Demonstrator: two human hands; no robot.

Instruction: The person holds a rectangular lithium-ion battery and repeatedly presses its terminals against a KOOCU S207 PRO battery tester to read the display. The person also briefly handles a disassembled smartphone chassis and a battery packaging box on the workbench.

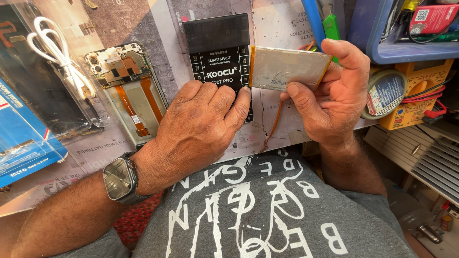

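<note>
Nearest the camera is the person's grey printed shirt (267,215). Just above it, two bare hands work at the edge of a cluttered repair bench (282,28).

The left hand (196,129), with one square smartwatch (119,179) on its wrist, lies palm down with fingers curled. Its fingertips press on a black rectangular tester board (217,62) lying flat on the bench. It grasps nothing; it only bears down on the board.

The right hand (334,95) pinches one flat silver pouch battery (287,67) between thumb and fingers, held just above the bench. The battery's left edge sits against the tester board's right side. A thin orange ribbon (275,122) hangs from beneath the battery.

To the left lies one opened phone (126,91), back cover off, showing its circuit board and two orange flex strips. Further left, a clear plastic sleeve (81,114) holds one coiled white cable (60,55). One blue retail box (21,143) sits at the left edge.

On the right stands one yellow multimeter (420,91) with red leads, and one round roll of tape (385,93) leans against it. At the far right, a blue plastic tray (377,38) holds a red packet (432,16) and small tools too jumbled to count.
</note>
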